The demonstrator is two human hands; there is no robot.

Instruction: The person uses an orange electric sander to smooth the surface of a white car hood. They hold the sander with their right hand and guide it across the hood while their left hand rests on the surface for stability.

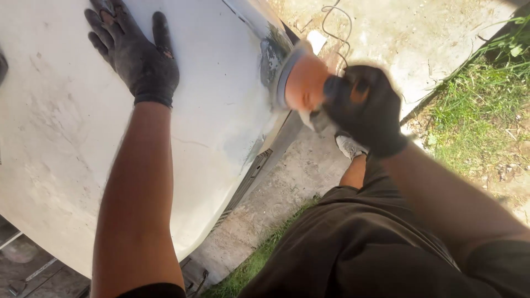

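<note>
Our left hand [135,52] lies flat, fingers spread, on the white panel [66,154]; our right hand [367,107] is clamped on the orange sander [301,83] at its edge.

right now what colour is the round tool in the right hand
Orange body with a grey pad, blurred; right hand wears a black glove. Head view.

The left hand [135,52], gloved, lies flat with fingers spread at the upper left, arm straight. The right hand [367,107], gloved, is curled in a grip right of centre.
</note>
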